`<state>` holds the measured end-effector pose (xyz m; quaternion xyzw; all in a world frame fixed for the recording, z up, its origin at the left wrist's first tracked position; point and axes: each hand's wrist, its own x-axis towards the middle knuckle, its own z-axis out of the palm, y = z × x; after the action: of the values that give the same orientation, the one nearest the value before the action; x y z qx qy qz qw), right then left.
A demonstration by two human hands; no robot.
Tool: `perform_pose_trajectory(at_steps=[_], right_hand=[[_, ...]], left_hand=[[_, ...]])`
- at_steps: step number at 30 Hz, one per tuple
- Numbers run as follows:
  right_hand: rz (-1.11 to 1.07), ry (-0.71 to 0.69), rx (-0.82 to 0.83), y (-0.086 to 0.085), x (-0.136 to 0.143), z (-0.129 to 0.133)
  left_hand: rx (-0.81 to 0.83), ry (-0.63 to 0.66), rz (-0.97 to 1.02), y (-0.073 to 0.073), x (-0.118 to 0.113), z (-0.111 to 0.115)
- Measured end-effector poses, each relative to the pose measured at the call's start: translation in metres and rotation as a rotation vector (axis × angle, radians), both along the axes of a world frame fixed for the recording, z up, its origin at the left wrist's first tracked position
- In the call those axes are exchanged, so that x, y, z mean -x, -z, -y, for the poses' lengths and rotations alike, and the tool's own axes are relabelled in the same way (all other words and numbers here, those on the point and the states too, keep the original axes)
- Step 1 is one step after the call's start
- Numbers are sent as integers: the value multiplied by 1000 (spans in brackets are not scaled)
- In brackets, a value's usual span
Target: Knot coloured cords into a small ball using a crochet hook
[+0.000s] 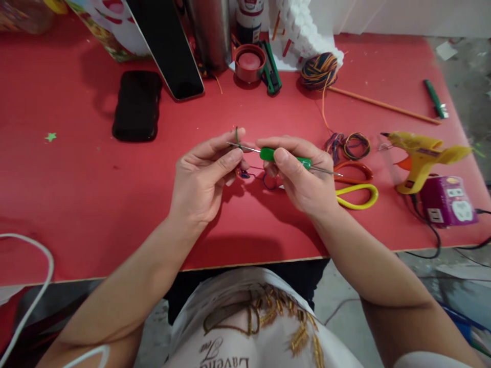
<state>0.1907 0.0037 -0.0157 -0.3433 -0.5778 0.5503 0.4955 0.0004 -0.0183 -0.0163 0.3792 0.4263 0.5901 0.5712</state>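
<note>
My right hand (303, 171) is closed round the green handle (267, 154) of a thin metal hook, whose shaft points left. My left hand (209, 174) pinches a small dark green strand (237, 135) at its fingertips, and the hook's tip crosses that strand. Below the fingers hangs multicoloured yarn (245, 175), with a loop between the two hands. Scissors with a red and a yellow handle (356, 197) lie beside my right hand, partly hidden by it. A yarn ball (319, 71) and a coiled yarn bundle (356, 146) are farther back on the right.
The red table (95, 204) carries a black case (137, 106), a leaning phone (164, 46), a metal bottle (210, 33) and a green cutter (271, 69). At the right are a wooden stick (383, 105), a yellow glue gun (418, 156) and a purple power box (448, 200) with cables.
</note>
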Motion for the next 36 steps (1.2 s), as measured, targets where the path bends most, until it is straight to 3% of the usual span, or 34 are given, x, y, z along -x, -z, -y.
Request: perform_pose_trajectory(at_steps=[9,16,36], right_hand=[[-8,-25,9,-1,-2,0],[26,2,1,-2,-1,1],[-71,-5,-19,0,6,1]], left_hand=[[-61,-57,1,-2,-3,-4],[-37,-23,65,-3,-3,-1],[7,-3,-8,2,-5,-1]])
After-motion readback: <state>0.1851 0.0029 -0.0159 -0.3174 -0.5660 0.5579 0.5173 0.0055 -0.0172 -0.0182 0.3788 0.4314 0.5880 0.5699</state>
